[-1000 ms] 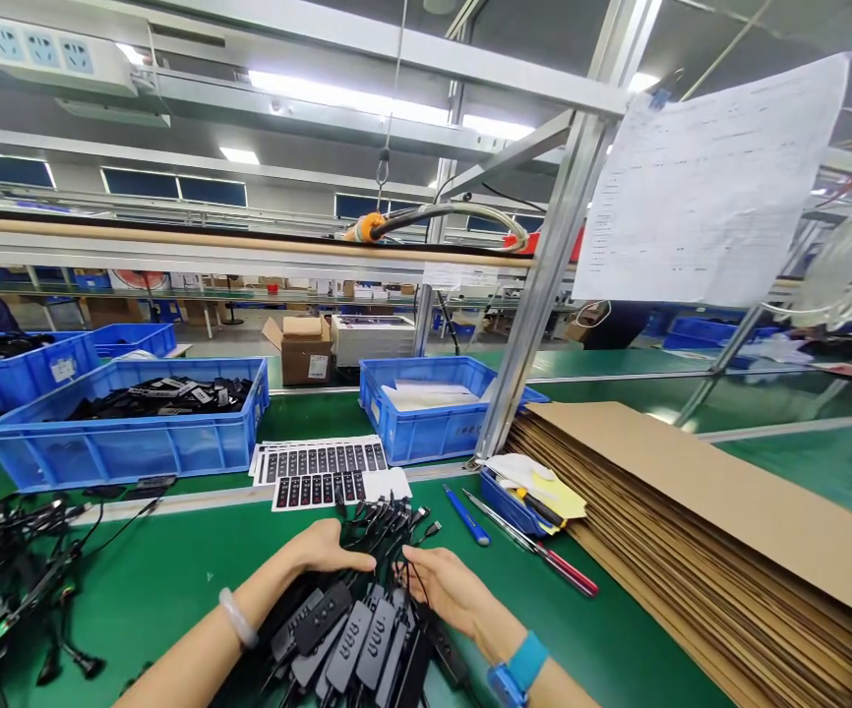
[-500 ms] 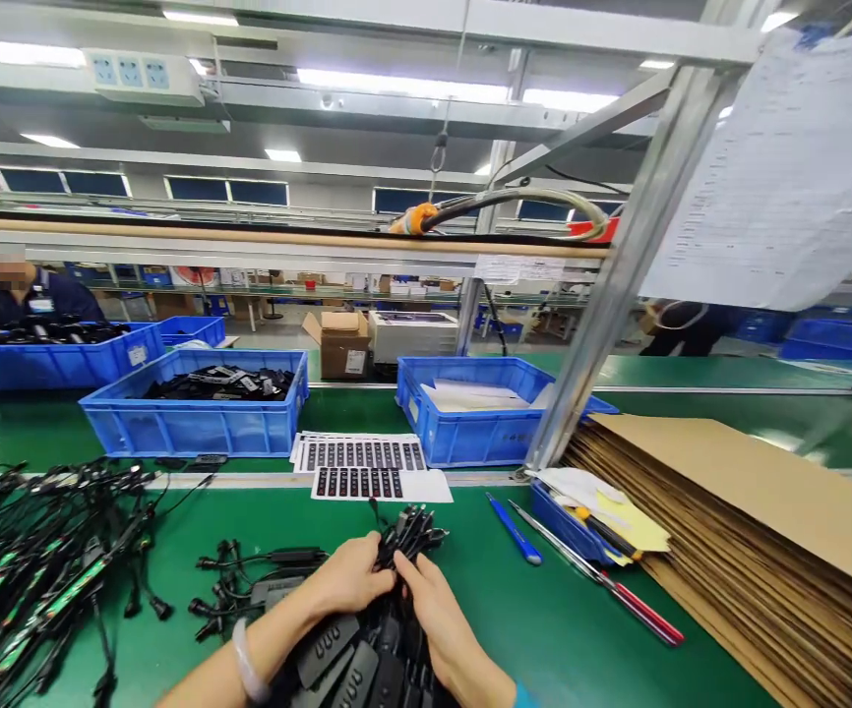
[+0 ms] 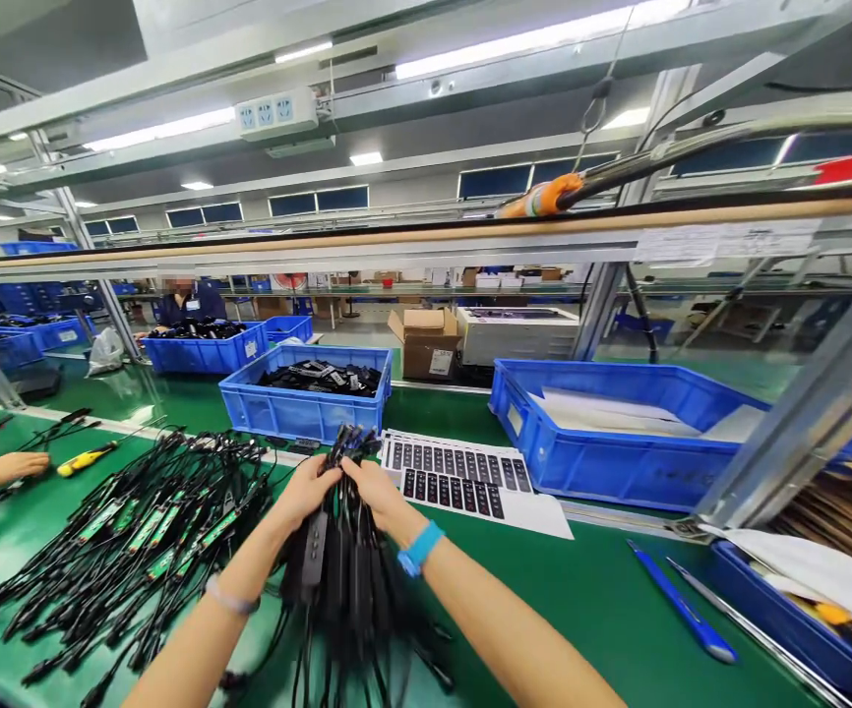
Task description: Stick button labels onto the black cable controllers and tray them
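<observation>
Both of my hands are closed around the top of a bundle of black cables point(image 3: 356, 565) with flat black control boxes along them. My left hand point(image 3: 312, 492) grips the bundle's left side, and my right hand point(image 3: 376, 495) grips its right. The boxes and lower cable ends hang below my hands, smeared by motion. To the left, a spread of black cables with bare green circuit boards point(image 3: 152, 531) lies on the green tabletop. Just beyond my hands are printed label sheets point(image 3: 462, 477) with rows of dark stickers.
A blue bin of black parts point(image 3: 308, 408) stands ahead; another blue bin point(image 3: 618, 452) holding white sheets is to its right. A blue pen-like tool point(image 3: 681, 600), metal tweezers and a small tray point(image 3: 787, 610) lie at right. A co-worker's hands point(image 3: 5, 472) are at far left, near a yellow-handled tool point(image 3: 87, 458).
My hands have lifted the cable bundle off the table and carried it forward, nearer the blue bin and label sheets. The view has turned left, bringing a co-worker's hands into sight.
</observation>
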Demonstrator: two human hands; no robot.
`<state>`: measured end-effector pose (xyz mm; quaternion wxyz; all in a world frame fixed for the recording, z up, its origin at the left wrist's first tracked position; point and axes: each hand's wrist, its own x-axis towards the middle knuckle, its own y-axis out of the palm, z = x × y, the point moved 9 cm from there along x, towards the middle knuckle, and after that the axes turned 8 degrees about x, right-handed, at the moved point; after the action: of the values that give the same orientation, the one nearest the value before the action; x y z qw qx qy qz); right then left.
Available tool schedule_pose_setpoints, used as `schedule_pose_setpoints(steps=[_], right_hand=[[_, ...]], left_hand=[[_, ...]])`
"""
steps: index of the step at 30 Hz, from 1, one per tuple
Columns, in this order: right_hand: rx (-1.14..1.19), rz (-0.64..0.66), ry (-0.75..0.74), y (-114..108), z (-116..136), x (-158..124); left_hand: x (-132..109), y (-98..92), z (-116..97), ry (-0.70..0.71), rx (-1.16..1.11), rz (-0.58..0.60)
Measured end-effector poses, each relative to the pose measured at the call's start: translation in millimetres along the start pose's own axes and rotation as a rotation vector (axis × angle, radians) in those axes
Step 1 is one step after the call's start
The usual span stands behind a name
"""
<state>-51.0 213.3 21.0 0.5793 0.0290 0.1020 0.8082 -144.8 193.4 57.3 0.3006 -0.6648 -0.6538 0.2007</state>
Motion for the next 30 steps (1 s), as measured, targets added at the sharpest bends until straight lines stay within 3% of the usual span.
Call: schedule_pose_setpoints(steps=[2,5,9,12,14,18,21,23,26,28,30], right_hand=[[-0.098,-0.005,0.009,0,-11,22],[-0.234,-0.018,-0.013,-20,-23,23],[-0.340,-0.071,-0.056,-74,-42,-22],[-0.452,-0.132,-0.012,-98,-67,-62],[-0.529,-0.132,0.030,-88,-83,-77],[-0.559,-0.135,0.028,-24,-90,-74],[-0.506,-0.088,0.072,13,-88,-58],[-0.486,-0.004,0.029,18,-77,-49],[-0.545,0.043,-0.153,-24,-42,-38],[-0.589,-0.030,-0.212,-82,-19,-30],[-0.637,-0.159,-0.242,-150,3,-24]], left_hand=[[14,-13.4,33,-0.081,0.096,-0.047],[10,-31.6,69,-0.136,0.238,-0.121],[-32,-39.1,98,-0.121,0.367,-0.161],[-67,-24.2,112,-0.098,0.423,-0.150],[-81,-10.4,116,-0.098,0.533,-0.169],[-81,4.2,113,-0.129,0.790,-0.280],[-72,-2.8,109,-0.174,0.837,-0.324],[-71,-14.6,101,-0.173,0.852,-0.371],[-81,-26.5,78,-0.074,0.871,-0.457],[-88,-21.3,58,0.027,0.864,-0.459],[-92,-4.4,35,0.137,0.841,-0.405]])
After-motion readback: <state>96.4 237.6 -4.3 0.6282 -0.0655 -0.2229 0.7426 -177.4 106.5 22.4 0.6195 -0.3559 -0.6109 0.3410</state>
